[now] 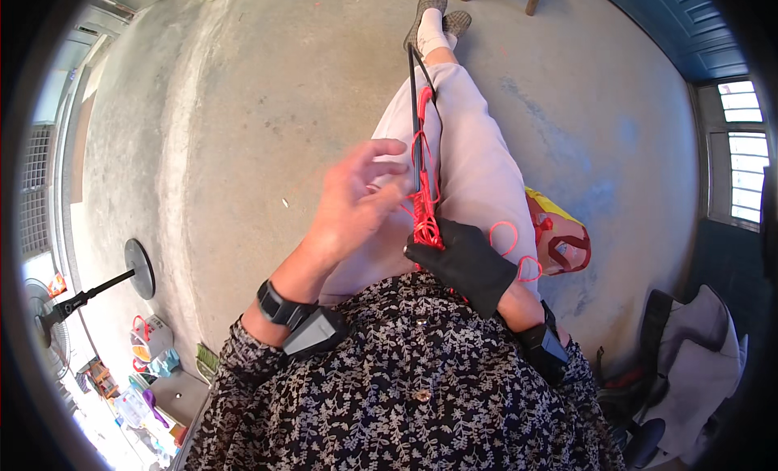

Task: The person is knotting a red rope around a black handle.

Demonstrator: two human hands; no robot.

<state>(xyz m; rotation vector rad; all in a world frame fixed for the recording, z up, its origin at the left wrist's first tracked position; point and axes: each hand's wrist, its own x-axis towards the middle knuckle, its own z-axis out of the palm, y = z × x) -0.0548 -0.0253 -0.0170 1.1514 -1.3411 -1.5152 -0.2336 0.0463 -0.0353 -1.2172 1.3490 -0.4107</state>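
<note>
My right hand (470, 260), in a black glove, grips the lower end of a bundle of red cord (425, 216) above my lap. From that bundle the red cord runs up along thin black strands (416, 115), which come to a narrow point by my shoe; whether they are rods or straps I cannot tell. Bare and slightly blurred, my left hand (361, 191) hovers just left of the bundle, its fingers apart and curved toward it. Red loops (504, 236) stick out to the right of the glove. The glove hides the bundle's lower end.
My outstretched legs (478, 147) lie under the work. Beside my right thigh sits a red and yellow bag (563, 240). A black stand with a round base (140, 268) and a white bucket (152, 337) are at left. A grey-black padded object (689, 358) is at lower right.
</note>
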